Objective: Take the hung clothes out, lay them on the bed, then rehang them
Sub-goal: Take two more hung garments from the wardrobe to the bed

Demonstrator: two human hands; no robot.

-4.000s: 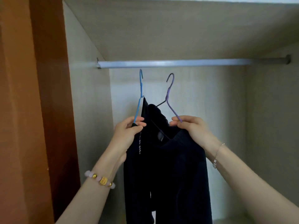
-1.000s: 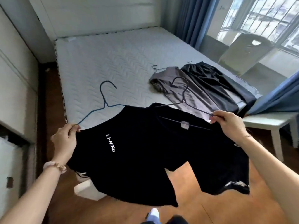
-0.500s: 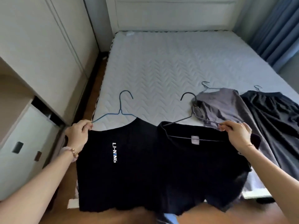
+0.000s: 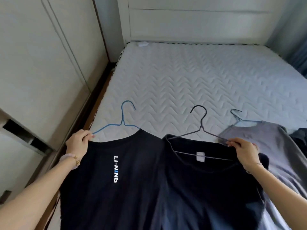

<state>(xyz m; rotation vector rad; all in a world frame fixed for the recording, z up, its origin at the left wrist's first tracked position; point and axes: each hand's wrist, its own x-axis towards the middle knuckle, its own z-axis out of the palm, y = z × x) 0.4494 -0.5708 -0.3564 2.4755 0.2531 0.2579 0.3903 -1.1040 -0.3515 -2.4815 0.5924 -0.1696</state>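
L hand (image 4: 77, 142) pinches the blue hanger (image 4: 117, 124) w/ a black LI-NING shirt (image 4: 108, 180); R hand (image 4: 244, 151) grips the dark hanger (image 4: 200, 128) w/ a second black shirt (image 4: 207, 188). Both shirts are spread side by side over the near edge of the bed (image 4: 191, 80). Mattress beyond is bare, lots of room. Grey shirt (image 4: 269, 141) on its hanger lies at R, just beside. Wardrobe wall (image 4: 41, 55) close along bed's L edge.

Hems of two black shirts (image 4: 126, 188) cut off below; dark garment (image 4: 299, 138) barely visible at right edge.
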